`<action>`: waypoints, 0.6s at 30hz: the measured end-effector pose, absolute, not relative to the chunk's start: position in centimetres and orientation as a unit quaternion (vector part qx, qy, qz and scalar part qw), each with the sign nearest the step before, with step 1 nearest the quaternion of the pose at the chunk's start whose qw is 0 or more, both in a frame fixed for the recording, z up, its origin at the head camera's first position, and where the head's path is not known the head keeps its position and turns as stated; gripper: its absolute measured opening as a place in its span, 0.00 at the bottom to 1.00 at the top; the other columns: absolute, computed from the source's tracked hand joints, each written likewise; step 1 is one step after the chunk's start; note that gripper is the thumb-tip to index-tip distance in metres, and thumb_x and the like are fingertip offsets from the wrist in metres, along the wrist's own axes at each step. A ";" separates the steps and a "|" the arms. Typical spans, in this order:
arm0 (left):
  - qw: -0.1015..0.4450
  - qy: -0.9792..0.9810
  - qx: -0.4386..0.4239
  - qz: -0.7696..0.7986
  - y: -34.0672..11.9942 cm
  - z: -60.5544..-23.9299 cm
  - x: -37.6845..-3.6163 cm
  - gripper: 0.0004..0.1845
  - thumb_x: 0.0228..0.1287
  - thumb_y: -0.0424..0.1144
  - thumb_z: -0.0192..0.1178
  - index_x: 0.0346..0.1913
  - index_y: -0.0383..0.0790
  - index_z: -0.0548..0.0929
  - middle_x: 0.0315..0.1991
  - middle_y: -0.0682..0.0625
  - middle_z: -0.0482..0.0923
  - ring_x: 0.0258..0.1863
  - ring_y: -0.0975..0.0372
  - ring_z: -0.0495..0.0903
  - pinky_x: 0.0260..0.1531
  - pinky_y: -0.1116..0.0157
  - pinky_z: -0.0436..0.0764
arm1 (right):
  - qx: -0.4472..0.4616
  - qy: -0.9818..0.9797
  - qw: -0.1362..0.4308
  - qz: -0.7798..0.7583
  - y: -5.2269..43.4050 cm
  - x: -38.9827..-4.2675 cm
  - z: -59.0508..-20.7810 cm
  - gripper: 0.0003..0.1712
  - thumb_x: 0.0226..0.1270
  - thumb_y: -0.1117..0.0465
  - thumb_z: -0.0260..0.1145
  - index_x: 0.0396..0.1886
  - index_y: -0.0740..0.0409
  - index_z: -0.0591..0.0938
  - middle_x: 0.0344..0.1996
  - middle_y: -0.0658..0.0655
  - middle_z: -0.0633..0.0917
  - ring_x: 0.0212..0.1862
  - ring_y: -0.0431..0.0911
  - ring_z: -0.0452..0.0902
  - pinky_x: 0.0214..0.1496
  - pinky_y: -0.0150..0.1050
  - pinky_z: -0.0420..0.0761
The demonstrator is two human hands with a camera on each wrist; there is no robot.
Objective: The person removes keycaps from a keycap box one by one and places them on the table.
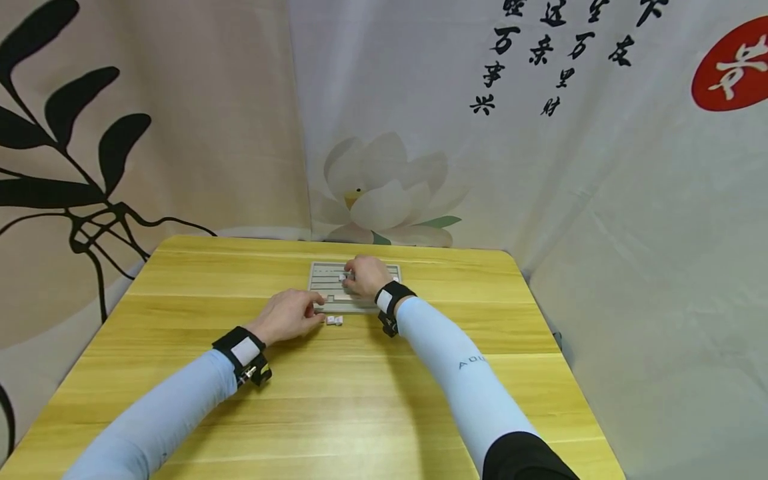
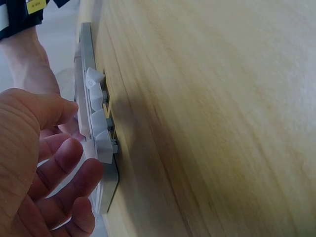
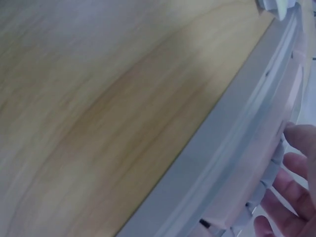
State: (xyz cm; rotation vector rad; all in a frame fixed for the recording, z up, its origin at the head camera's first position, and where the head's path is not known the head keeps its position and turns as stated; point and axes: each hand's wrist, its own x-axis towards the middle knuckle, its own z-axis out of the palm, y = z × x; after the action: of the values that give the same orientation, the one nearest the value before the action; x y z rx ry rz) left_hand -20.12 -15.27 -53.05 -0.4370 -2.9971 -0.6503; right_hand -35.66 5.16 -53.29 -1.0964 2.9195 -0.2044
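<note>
In the head view a flat grey keyboard [image 1: 321, 283] lies near the table's far edge, with a long pale bar, likely the space bar, along its near side. Two small white keycaps [image 1: 334, 321] sit on the table just in front of it. My left hand [image 1: 288, 315] is beside the keyboard's near left corner, fingers loosely bent and holding nothing; several white keycaps [image 2: 101, 118] stand close by in the left wrist view. My right hand [image 1: 367, 277] is over the keyboard, thumb and forefinger around a small white keycap [image 1: 343, 277]. Its fingers partly hide the rows.
The yellow wooden table [image 1: 336, 400] extends toward me. Behind it hangs a printed cloth [image 1: 240, 133] with a flower, leaves and writing. Both wrists wear black straps [image 1: 240, 347] with small devices.
</note>
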 end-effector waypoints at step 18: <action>0.031 -0.967 -0.141 -0.209 -15.7 -53.7 -20.0 0.17 0.74 0.46 0.73 0.58 0.40 0.92 0.26 0.58 0.82 0.24 0.68 0.73 0.26 0.68 0.70 | -0.349 0.935 -0.023 -0.050 4.1 -35.3 -53.7 0.17 0.83 0.44 0.71 0.62 0.41 0.94 0.55 0.48 0.96 0.53 0.44 0.93 0.52 0.42 0.91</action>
State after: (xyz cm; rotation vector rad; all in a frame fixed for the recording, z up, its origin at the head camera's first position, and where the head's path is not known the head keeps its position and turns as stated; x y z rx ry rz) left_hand -19.96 -15.68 -53.69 -0.4360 -2.9803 -0.6455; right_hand -35.32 4.06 -53.70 -1.1139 2.9820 -0.1607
